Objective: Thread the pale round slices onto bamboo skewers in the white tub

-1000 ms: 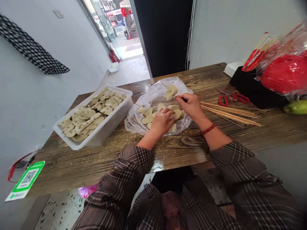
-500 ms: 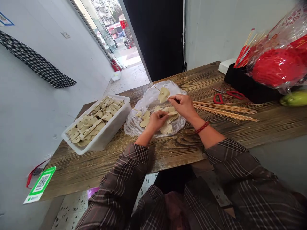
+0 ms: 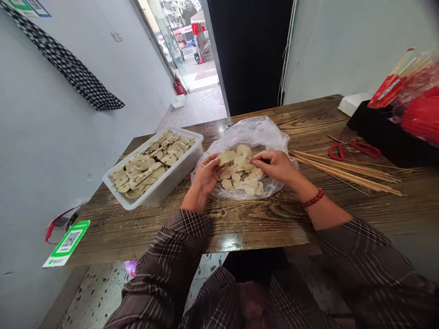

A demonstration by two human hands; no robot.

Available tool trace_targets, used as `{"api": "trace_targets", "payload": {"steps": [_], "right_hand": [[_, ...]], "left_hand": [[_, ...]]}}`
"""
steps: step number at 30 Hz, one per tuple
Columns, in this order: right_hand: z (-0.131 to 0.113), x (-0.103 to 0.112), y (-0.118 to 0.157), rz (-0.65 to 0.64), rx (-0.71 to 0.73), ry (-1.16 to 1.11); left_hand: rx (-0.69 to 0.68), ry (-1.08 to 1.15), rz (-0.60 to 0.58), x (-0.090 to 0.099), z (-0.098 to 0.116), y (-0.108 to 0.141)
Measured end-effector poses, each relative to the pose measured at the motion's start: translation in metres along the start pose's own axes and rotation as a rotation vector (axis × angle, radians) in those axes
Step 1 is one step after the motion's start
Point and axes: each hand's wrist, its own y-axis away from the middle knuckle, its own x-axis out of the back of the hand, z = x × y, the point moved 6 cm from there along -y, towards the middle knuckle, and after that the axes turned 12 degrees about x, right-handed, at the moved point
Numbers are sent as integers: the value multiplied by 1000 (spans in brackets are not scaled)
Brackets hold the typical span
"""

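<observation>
Threading looks to be the step in hand

The left hand [image 3: 205, 177] holds a flat, pale slice [image 3: 226, 158] by its edge, the fingers narrowed around it. The right hand [image 3: 277, 166] is closed to a tight pinch on what looks like the end of a thin stick [image 3: 250, 159], most of which is hidden. A pair of slices [image 3: 243, 152] just beyond those fingertips appears to be on that stick already; whether the left hand's slice touches them cannot be told.

Both hands work above an open plastic bag [image 3: 260, 130] spread on the counter [image 3: 257, 224], with loose slices [image 3: 227, 184] lying in it below. To the left, just beside the bag, stands a white tub [image 3: 161, 194] heaped with skewered slices [image 3: 151, 167]. To the right lie spare sticks [image 3: 353, 176], with red-handled scissors [image 3: 338, 151] beyond them.

By the look of it, the work is partway along: the tub is well filled, yet slices remain in the bag. The next move seems to call for bringing the slice square to the stick's point and pushing it on gently, the right fingers keeping the stick steady. A push too near the slice's edge could tear it.
</observation>
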Motion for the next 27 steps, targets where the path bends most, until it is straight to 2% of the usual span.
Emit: {"api": "trace_targets", "payload": {"steps": [3,6,10,15,27], "right_hand": [[-9,-9,3,-106,16,18],[-16,-14,7,-144,49,59],[-19,-18,13,-152,79,129],[-20,-19,16,-155,123,188],[-14,-19,17,-146,128,240]], "left_hand": [[5,72,-30,3,-2,0],[-43,118,-33,6,-1,0],[-141,104,-28,9,3,2],[-219,41,41,12,8,7],[-408,-145,72,5,17,16]]}}
